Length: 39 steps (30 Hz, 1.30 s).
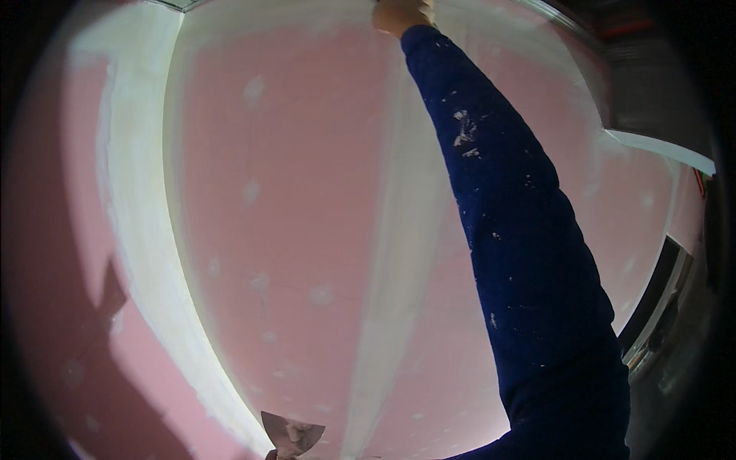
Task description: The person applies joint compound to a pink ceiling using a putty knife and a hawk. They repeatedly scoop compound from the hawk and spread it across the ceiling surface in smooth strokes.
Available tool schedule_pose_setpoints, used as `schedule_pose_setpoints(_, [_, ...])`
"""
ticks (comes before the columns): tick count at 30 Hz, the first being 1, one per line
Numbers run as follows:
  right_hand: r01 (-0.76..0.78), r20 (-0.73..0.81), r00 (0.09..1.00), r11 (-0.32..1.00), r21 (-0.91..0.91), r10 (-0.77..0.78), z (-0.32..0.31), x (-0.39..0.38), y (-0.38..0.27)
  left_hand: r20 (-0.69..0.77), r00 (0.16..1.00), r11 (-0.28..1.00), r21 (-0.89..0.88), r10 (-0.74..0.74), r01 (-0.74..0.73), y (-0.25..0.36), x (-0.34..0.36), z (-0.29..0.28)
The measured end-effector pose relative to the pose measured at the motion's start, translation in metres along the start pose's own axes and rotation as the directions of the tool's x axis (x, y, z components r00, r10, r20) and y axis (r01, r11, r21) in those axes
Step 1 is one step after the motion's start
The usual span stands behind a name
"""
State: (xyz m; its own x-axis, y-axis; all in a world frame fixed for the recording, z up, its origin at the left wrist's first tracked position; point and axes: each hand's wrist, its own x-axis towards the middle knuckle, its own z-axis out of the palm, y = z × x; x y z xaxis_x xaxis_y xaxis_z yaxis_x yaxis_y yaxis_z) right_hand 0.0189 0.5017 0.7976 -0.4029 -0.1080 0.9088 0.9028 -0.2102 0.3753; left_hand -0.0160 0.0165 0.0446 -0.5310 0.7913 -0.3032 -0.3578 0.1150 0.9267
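Observation:
My right arm, in a dark blue sleeve (521, 230) spotted with pale compound, reaches up across the view. At the top edge, my right hand (402, 15) is closed near the upper part of the wall; what it grips is cut off by the frame. Low in the view, the broad metal blade of a putty knife (295, 435) stands up, with a blurred reflection on it. Only a sliver of my left hand (271, 455) shows at the blade's base, its fingers mostly out of frame. Ahead is a pink plasterboard wall (307, 176) with a pale vertical band of compound (406, 192).
A whitish coated corner (146, 169) runs down the left, beside another pink wall (84, 253) with a dark shadow on it. Small patches of compound (320, 294) dot the boards. At the right are a pale ledge (663, 147) and a dark opening (652, 295).

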Motion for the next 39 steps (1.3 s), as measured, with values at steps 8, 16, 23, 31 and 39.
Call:
schedule_pose_setpoints(8, [-0.284, 0.313, 0.94, 0.823, 0.492, 0.137, -0.099, -0.016, -0.073, 0.026, 0.999, 0.975, -0.218, -0.027, 0.032, -0.017, 0.008, -0.002])
schedule_pose_setpoints(16, [0.191, -0.115, 0.974, 0.424, 0.885, -0.197, -0.218, -0.23, -0.033, 0.166, 0.974, 0.967, 0.176, 0.153, -0.182, -0.019, 0.005, 0.001])
schedule_pose_setpoints(23, [-0.957, 0.771, 0.253, -0.267, 0.111, -0.584, -0.256, -0.537, 0.024, 0.37, 0.929, 0.988, 0.135, 0.017, -0.071, 0.023, -0.005, 0.041])
schedule_pose_setpoints(31, [-0.438, 0.911, 0.335, -0.896, -0.073, -0.238, -0.319, -0.689, 0.061, 0.612, 0.788, 0.982, 0.102, 0.065, -0.16, 0.06, 0.006, 0.136])
schedule_pose_setpoints(39, [-0.822, 0.908, 0.203, -0.568, -0.046, -0.367, -0.36, -0.718, 0.118, 0.627, 0.778, 0.912, 0.3, 0.031, -0.279, 0.062, 0.009, 0.185])
